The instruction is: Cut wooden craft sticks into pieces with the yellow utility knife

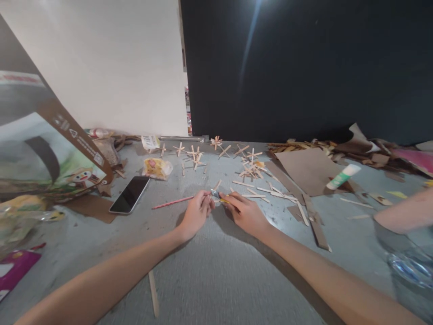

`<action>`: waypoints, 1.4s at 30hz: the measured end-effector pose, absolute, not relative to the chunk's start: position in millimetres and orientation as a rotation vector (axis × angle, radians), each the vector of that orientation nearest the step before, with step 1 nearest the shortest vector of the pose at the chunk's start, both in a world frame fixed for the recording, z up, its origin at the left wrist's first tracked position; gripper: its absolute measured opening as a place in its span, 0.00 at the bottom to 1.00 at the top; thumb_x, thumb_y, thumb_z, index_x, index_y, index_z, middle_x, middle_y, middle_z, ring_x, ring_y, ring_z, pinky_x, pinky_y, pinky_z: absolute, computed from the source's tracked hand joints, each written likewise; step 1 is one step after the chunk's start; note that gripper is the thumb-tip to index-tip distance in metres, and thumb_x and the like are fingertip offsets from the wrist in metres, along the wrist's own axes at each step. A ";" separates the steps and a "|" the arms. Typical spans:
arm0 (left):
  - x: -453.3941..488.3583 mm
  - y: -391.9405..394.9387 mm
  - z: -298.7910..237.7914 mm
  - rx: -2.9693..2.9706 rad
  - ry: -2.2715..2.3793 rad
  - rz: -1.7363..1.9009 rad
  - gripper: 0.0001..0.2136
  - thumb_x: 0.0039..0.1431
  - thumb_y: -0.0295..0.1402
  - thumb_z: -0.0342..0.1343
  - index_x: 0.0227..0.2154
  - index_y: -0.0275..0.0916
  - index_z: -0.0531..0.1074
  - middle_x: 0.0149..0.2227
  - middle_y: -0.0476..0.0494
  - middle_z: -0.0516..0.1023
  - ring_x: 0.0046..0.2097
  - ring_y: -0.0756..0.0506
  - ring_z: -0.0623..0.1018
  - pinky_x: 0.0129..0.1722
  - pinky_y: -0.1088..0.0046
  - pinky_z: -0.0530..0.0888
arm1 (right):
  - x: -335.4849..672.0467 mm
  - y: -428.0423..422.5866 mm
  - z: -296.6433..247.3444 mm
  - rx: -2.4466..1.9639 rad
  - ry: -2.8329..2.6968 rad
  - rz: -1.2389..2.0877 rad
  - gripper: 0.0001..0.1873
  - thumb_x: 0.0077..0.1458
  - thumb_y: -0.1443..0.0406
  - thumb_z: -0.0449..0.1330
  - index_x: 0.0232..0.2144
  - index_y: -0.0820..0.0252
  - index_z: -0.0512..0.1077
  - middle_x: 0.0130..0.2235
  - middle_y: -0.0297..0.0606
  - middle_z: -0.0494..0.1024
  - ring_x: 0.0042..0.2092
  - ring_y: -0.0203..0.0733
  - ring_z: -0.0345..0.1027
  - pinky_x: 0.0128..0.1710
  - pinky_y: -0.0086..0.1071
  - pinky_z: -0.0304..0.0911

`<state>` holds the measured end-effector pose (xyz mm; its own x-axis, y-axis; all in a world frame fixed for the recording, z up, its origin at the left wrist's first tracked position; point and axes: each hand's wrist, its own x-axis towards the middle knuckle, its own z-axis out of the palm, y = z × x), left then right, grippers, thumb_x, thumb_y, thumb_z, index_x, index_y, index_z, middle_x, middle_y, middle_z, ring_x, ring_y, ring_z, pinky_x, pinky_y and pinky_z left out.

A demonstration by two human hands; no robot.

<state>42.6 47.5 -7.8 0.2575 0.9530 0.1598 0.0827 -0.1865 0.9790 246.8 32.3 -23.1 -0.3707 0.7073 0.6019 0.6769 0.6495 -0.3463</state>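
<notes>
My left hand (pixel 197 212) is closed in a pinch on the near end of a thin pink stick (pixel 172 201) that lies on the grey floor (pixel 209 266) and points left. My right hand (pixel 244 212) is closed round a small yellow-handled cutter (pixel 220 197), whose metal tip meets the left fingertips. Loose wooden craft sticks (pixel 257 192) lie just beyond both hands. Small star shapes made of crossed sticks (pixel 194 154) stand further back near the wall.
A black phone (pixel 129 194) lies at the left, beside a large printed cardboard box (pixel 43 140). Brown cardboard sheets (pixel 306 169) and a white-green glue stick (pixel 343 176) lie at the right. Another person's limb (pixel 404 214) enters at the right edge. One stick (pixel 153 293) lies near me.
</notes>
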 end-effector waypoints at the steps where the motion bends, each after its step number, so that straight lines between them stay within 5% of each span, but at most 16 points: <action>1: 42.5 47.1 -7.6 1.528 1.004 1.084 0.15 0.67 0.48 0.51 0.39 0.40 0.66 0.26 0.53 0.71 0.21 0.52 0.64 0.23 0.75 0.60 | 247.0 32.3 -23.2 -1.074 -2.120 0.053 0.19 0.70 0.66 0.52 0.59 0.54 0.73 0.46 0.45 0.81 0.42 0.44 0.79 0.37 0.33 0.74; 23: 41.3 50.5 -10.9 1.574 0.975 1.061 0.20 0.63 0.54 0.54 0.36 0.41 0.62 0.25 0.53 0.73 0.20 0.53 0.64 0.21 0.76 0.61 | 247.3 33.3 -25.1 -1.099 -2.155 -0.053 0.19 0.70 0.67 0.54 0.59 0.55 0.72 0.47 0.45 0.81 0.44 0.45 0.79 0.39 0.34 0.74; 42: 45.8 45.7 -0.6 1.469 1.033 1.059 0.15 0.63 0.48 0.55 0.38 0.41 0.64 0.25 0.52 0.73 0.20 0.52 0.66 0.22 0.74 0.60 | 245.8 32.8 -22.7 -1.174 -2.164 -0.034 0.20 0.70 0.67 0.54 0.60 0.53 0.72 0.47 0.45 0.81 0.42 0.44 0.79 0.37 0.32 0.73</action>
<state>45.8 45.7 -0.6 0.2489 0.9631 0.1027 0.0783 -0.1257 0.9890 245.8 32.8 -22.7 -0.3736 0.7363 0.5641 0.7537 0.5955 -0.2781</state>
